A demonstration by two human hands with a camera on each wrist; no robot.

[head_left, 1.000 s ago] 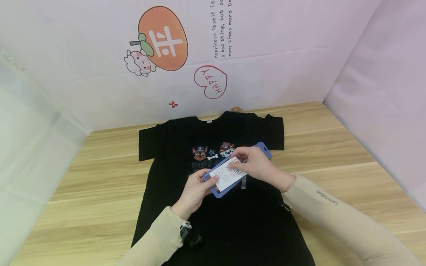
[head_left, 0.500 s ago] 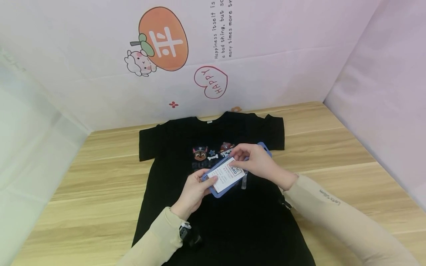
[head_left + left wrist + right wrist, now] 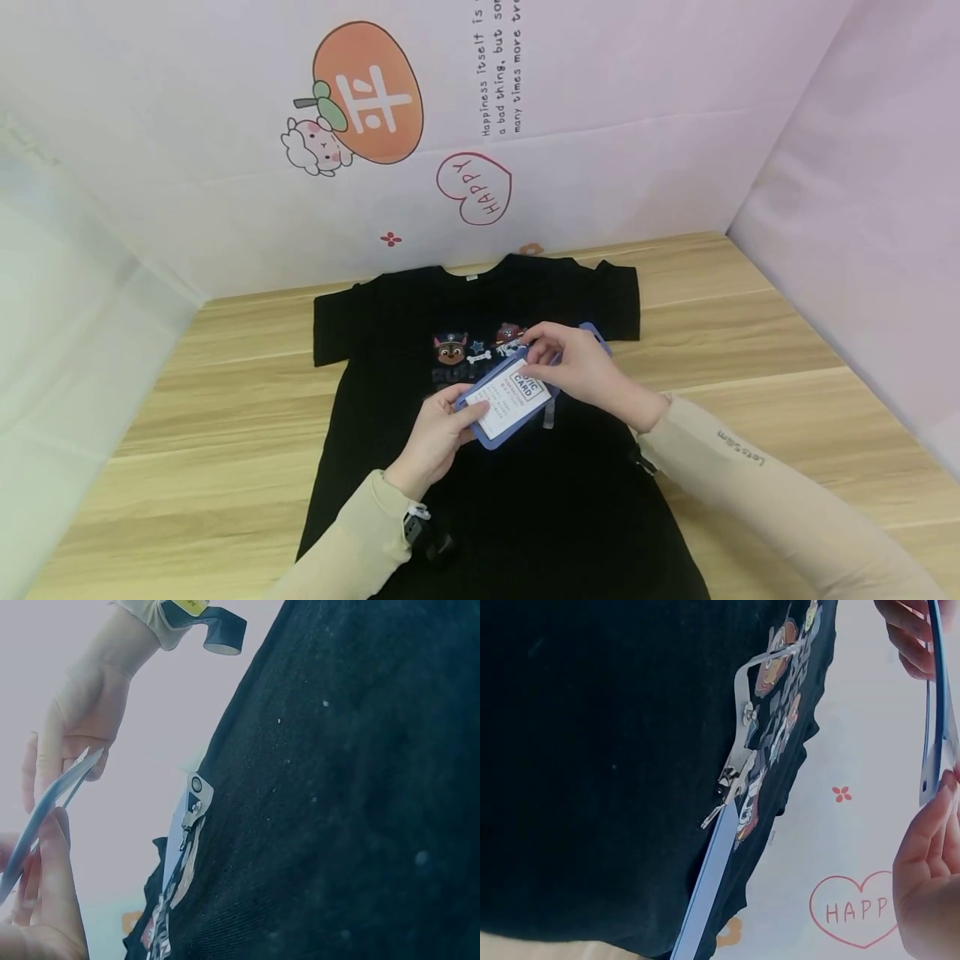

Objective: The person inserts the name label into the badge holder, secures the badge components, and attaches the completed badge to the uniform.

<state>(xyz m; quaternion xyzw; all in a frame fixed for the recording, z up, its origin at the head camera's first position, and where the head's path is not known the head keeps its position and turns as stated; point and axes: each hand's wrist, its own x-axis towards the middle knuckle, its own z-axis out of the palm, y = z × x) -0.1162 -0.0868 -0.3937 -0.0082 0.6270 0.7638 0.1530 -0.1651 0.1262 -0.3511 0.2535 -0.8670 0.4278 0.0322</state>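
Note:
Between both hands a blue card holder point(image 3: 492, 442) is held tilted above a black T-shirt point(image 3: 495, 517), with a white printed card point(image 3: 510, 402) lying within its frame. My left hand point(image 3: 435, 437) grips its lower left end, thumb on the card. At the upper right end, my right hand point(image 3: 581, 367) has its bent fingers and thumb on the card and holder. The left wrist view shows the holder point(image 3: 45, 806) edge-on. Beneath the right hand, a second blue piece point(image 3: 709, 889) lies on the shirt beside a metal clip point(image 3: 731, 780) and a clear strap point(image 3: 742, 690).
The shirt lies spread on a wood-grain table point(image 3: 187, 433), with cartoon dogs point(image 3: 451, 348) printed on its chest. Behind the table hangs a white printed cloth point(image 3: 600, 125); pale cloth walls stand on both sides. A dark wrist device point(image 3: 416, 527) sits at the left cuff.
The card has slid down and left within the holder, and more of its heading shows by the right fingers. Both hands have kept nearly the same places.

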